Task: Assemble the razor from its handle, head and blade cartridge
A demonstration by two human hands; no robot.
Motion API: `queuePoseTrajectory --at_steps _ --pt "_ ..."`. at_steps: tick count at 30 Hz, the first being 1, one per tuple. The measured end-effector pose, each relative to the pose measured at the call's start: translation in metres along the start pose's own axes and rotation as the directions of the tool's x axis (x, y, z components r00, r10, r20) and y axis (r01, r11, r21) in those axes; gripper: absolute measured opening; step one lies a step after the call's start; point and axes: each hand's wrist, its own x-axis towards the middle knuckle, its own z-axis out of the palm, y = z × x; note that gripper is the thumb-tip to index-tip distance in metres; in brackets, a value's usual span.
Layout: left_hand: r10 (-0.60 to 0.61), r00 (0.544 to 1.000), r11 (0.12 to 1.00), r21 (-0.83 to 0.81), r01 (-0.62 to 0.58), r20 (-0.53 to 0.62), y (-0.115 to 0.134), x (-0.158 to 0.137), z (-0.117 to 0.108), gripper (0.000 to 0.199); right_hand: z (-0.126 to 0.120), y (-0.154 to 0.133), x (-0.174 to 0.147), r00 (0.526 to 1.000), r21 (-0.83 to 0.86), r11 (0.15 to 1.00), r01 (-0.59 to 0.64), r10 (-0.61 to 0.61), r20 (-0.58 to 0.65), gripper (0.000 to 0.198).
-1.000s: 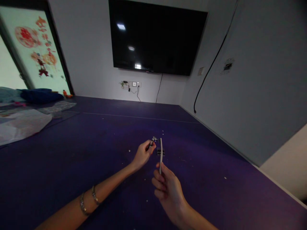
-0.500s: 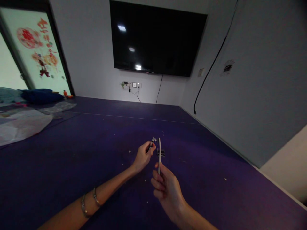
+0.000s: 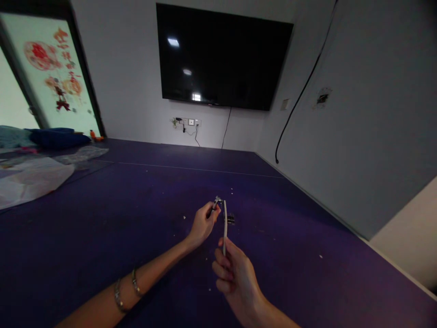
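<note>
My left hand (image 3: pixel 202 224) is closed around a small dark tool with a silvery metal head (image 3: pixel 217 201); its exact kind is too small to tell. Between the thumb and fingers of my right hand (image 3: pixel 239 273), a thin pale strip (image 3: pixel 225 225) points upward with a slight bend. The strip's top end is at the metal head, and I cannot tell whether the two touch. Just behind the strip, a small dark object (image 3: pixel 231 219) lies on the purple surface, partly covered by it. The strip's lower end is hidden in my right hand.
The purple floor-like surface (image 3: pixel 164 200) carries several tiny pale scraps. Clear plastic sheeting (image 3: pixel 37 177) and a dark blue cloth bundle (image 3: pixel 58 137) lie at the left. A black cable (image 3: pixel 300 93) hangs along the right wall. A television (image 3: pixel 221 59) is mounted above wall sockets (image 3: pixel 191 122).
My right hand has moved slightly left and down with the pale strip. The strip's top end has come closer to the tool's metal head. My left hand has barely moved.
</note>
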Motion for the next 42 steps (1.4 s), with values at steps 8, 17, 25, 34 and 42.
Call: queuePoseTrajectory --at_steps 8,17,25,34,42 --pt "-0.001 1.0 1.0 -0.002 0.001 -0.008 0.001 -0.002 0.002 0.018 0.001 0.002 0.0 1.0 -0.007 1.0 -0.005 0.005 -0.013 0.037" --pt "-0.064 0.995 0.996 -0.053 0.068 0.081 -0.009 0.006 -0.002 0.019 0.009 -0.031 0.002 0.965 -0.141 0.957 0.252 -0.237 0.114 0.029" --pt "0.002 0.991 0.992 -0.127 0.015 0.137 -0.009 0.009 -0.009 0.022 -0.022 -0.112 0.046 0.858 -0.37 0.776 0.511 -0.487 0.162 0.042" --pt "0.111 0.989 0.987 -0.126 -0.098 0.101 -0.008 0.009 -0.011 0.021 -0.078 -0.134 0.073 0.883 -0.926 0.184 0.33 -0.408 0.234 0.054" --pt "0.198 0.968 0.975 0.072 -0.211 0.153 0.006 0.001 -0.014 0.021 -0.064 -0.132 0.066 0.903 -0.945 -0.014 0.328 -0.289 0.317 0.05"
